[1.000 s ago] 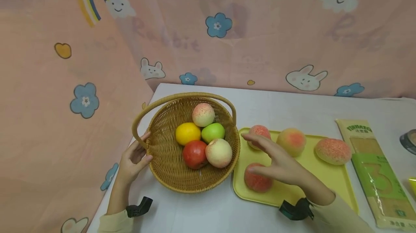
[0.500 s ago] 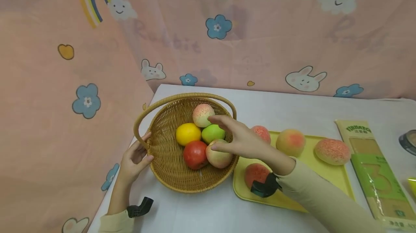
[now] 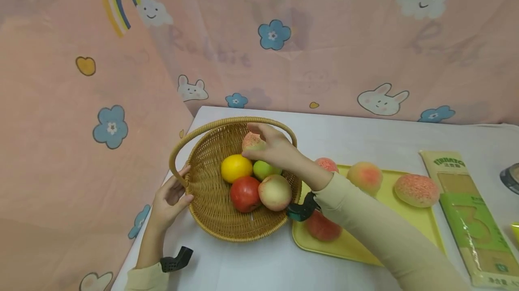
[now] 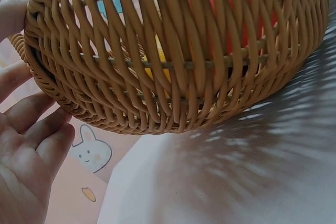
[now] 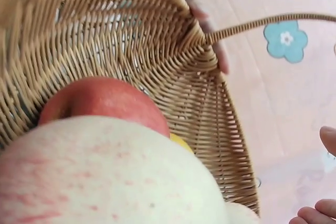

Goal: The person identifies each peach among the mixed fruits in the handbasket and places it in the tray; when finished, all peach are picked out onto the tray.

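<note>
A woven basket (image 3: 211,219) with an arched handle holds a yellow lemon (image 3: 236,169), a red apple-like fruit (image 3: 245,194), a green fruit (image 3: 264,170), a pale peach (image 3: 275,193) and a pink-speckled peach (image 3: 252,140) at the back. My left hand (image 3: 165,205) grips the basket's left rim by the handle's foot; its fingers show against the wicker in the left wrist view. Over the back of the basket, under the handle, my right hand (image 3: 275,149) has thumb and fingers spread about the speckled peach, partly hiding it. The pale peach (image 5: 105,177) fills the right wrist view's lower left.
Right of the basket lies a yellow tray (image 3: 405,219) bearing several peaches (image 3: 365,177), partly behind my right sleeve. Beyond it are a green-and-tan noodle packet (image 3: 470,219) and a dark round object (image 3: 512,176) at the edge. A pink printed cloth (image 3: 227,25) hangs behind.
My right hand has moved left from above the tray, across the pale peach, to the speckled peach at the basket's back. The left hand has stayed at the rim.
</note>
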`<act>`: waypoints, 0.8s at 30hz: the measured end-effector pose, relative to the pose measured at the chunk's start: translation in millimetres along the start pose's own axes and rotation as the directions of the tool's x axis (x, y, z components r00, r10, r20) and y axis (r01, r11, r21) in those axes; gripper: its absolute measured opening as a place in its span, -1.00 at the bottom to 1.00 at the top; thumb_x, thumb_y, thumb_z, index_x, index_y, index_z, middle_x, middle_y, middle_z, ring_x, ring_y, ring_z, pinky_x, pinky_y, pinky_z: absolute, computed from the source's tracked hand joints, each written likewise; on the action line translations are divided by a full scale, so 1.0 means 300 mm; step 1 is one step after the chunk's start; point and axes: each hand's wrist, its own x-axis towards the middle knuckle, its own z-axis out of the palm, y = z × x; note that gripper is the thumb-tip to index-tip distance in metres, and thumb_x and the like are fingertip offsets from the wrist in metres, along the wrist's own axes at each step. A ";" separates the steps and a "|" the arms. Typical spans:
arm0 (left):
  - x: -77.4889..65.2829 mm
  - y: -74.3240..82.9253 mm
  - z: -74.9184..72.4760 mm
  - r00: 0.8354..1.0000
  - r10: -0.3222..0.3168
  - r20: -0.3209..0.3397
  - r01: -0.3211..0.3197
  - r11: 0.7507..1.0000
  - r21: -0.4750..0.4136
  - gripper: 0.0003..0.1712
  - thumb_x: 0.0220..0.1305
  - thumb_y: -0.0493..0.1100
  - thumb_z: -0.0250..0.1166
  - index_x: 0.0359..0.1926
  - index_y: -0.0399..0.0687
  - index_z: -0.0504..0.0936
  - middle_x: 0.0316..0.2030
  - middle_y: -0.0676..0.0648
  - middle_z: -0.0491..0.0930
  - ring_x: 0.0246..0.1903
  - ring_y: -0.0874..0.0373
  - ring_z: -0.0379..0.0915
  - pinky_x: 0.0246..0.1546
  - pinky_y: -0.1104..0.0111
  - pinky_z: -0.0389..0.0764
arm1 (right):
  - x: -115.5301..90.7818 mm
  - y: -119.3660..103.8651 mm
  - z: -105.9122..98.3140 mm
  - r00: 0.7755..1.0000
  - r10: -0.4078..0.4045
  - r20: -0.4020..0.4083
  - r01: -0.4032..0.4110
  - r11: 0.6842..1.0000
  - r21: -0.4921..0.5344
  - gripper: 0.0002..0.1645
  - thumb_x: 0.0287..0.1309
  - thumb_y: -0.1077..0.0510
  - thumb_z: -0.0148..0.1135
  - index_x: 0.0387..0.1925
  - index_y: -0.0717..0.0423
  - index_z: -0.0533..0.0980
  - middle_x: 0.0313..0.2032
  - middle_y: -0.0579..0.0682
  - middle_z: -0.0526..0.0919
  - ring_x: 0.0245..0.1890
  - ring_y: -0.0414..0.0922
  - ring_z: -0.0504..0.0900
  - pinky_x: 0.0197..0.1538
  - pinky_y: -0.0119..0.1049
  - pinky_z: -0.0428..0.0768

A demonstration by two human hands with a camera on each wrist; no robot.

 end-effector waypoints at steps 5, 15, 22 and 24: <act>-0.001 -0.004 -0.006 1.000 -0.010 -0.002 0.010 1.000 -0.001 -0.29 0.09 -0.55 0.17 0.30 -0.51 0.20 0.34 -0.18 0.27 0.32 0.22 0.22 0.24 0.49 0.35 | 0.048 0.012 0.010 0.998 0.061 -0.021 -0.062 0.997 -0.045 -0.12 0.04 -0.01 0.37 0.35 0.12 0.23 0.33 0.04 0.32 0.35 0.02 0.27 0.36 -0.09 0.30; 0.004 -0.017 0.006 1.000 0.011 0.021 -0.011 1.000 -0.023 -0.29 0.09 -0.54 0.17 0.30 -0.50 0.20 0.33 -0.43 0.16 0.35 0.18 0.19 0.27 0.47 0.31 | 0.083 0.065 0.018 0.994 0.090 -0.058 -0.097 0.986 -0.138 -0.11 0.02 -0.01 0.36 0.36 0.12 0.23 0.32 0.09 0.33 0.28 0.04 0.35 0.30 -0.06 0.36; 0.003 -0.011 -0.001 1.000 0.016 0.014 -0.016 1.000 0.003 -0.29 0.08 -0.55 0.17 0.30 -0.45 0.23 0.34 -0.39 0.18 0.36 0.16 0.17 0.27 0.46 0.31 | 0.096 0.087 0.039 0.994 0.093 -0.063 -0.098 0.991 -0.086 -0.10 0.02 0.00 0.35 0.36 0.11 0.21 0.31 0.12 0.34 0.22 0.07 0.41 0.25 -0.04 0.41; 0.010 -0.009 -0.006 1.000 0.019 0.013 -0.019 1.000 0.013 -0.29 0.08 -0.55 0.18 0.30 -0.45 0.23 0.34 -0.40 0.18 0.36 0.16 0.17 0.27 0.46 0.31 | 0.103 0.089 0.041 0.994 0.089 -0.070 -0.095 0.991 -0.089 -0.11 0.02 0.00 0.35 0.36 0.10 0.21 0.31 0.11 0.34 0.20 0.08 0.43 0.22 -0.03 0.44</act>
